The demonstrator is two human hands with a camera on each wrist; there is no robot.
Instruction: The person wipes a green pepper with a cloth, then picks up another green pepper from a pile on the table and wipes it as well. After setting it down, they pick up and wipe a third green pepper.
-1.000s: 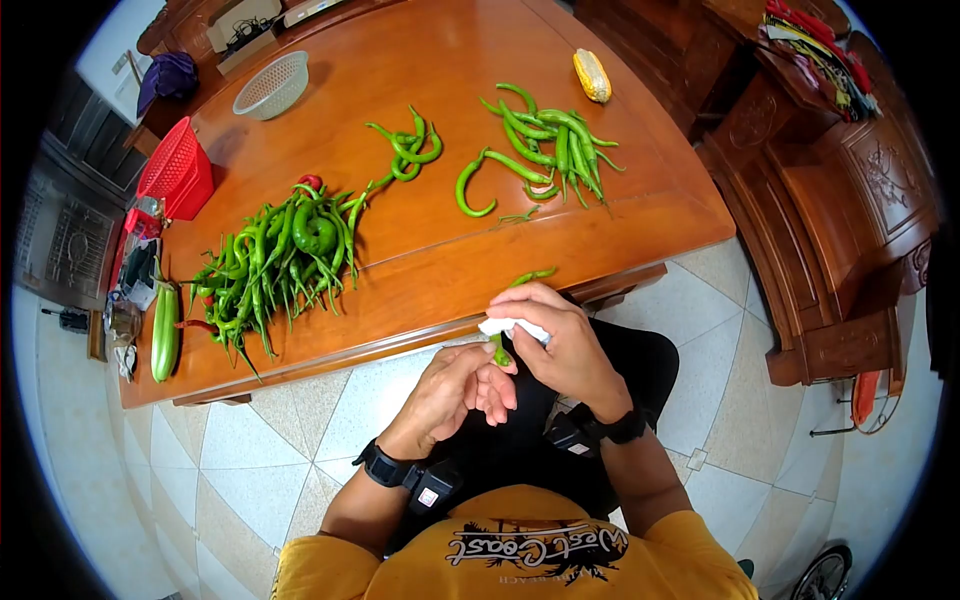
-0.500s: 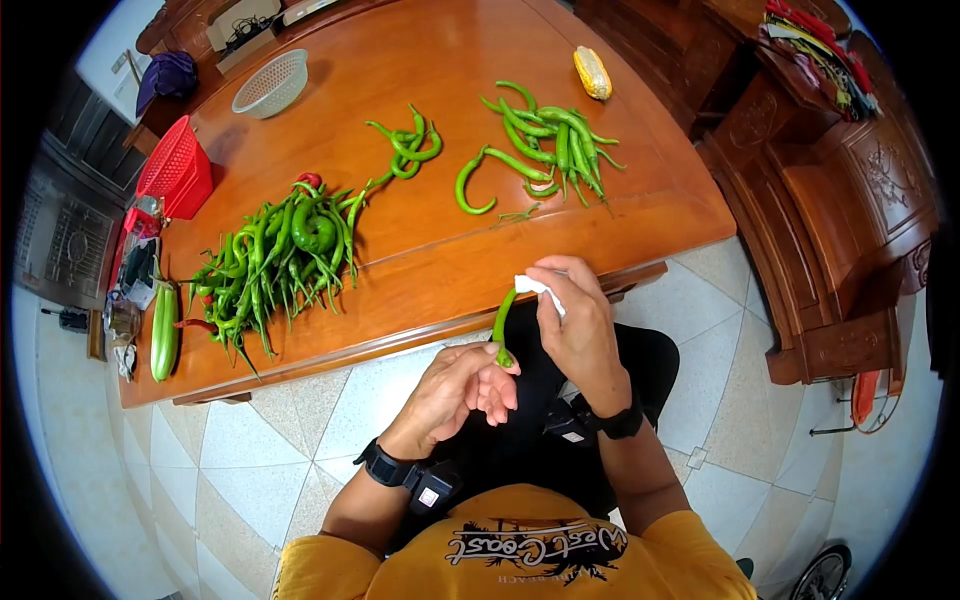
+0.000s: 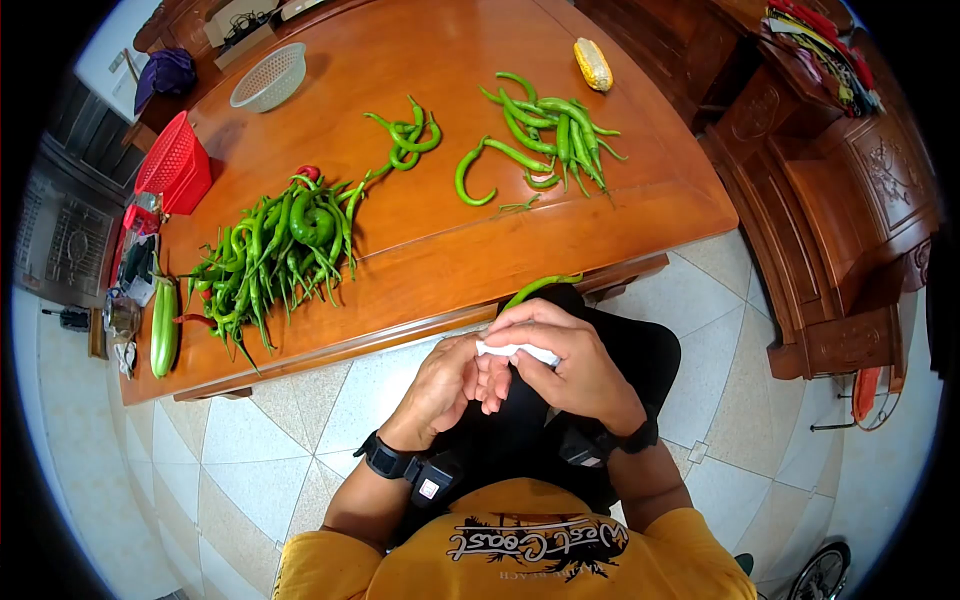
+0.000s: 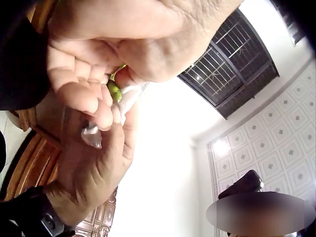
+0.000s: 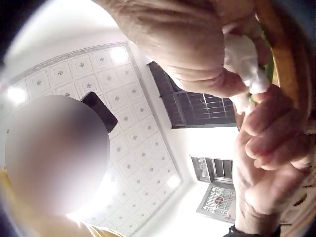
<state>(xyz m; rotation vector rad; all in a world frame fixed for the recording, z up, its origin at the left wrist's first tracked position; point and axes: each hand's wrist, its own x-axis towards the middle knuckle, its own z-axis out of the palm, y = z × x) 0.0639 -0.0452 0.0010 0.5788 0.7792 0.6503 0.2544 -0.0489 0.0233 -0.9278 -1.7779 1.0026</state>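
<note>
My left hand (image 3: 440, 388) pinches a long green chili pepper (image 3: 535, 288) at its stem end, over my lap by the table's front edge. White tissue or cloth (image 3: 535, 354) is bunched in my right hand (image 3: 575, 362), which grips it against the pepper right beside my left fingertips. The pepper's curved tip sticks out beyond the right hand, while its middle is hidden. A short bit of the green pepper (image 4: 114, 92) shows between the fingers in the left wrist view. From the right wrist, the white tissue (image 5: 242, 59) appears under the right thumb.
On the wooden table (image 3: 420, 270) lie a big pile of peppers (image 3: 275, 250), a smaller pepper pile (image 3: 560, 135), a few peppers (image 3: 405, 135) between them, a corn cob (image 3: 593, 65) and a pale green eggplant-like vegetable (image 3: 164, 328). Red (image 3: 175, 170) and whitish baskets (image 3: 268, 78) stand at the left.
My right hand slid the tissue out to the pepper's tip, then came back toward my left hand at the stem end. The left hand has kept its pinch on the pepper.
</note>
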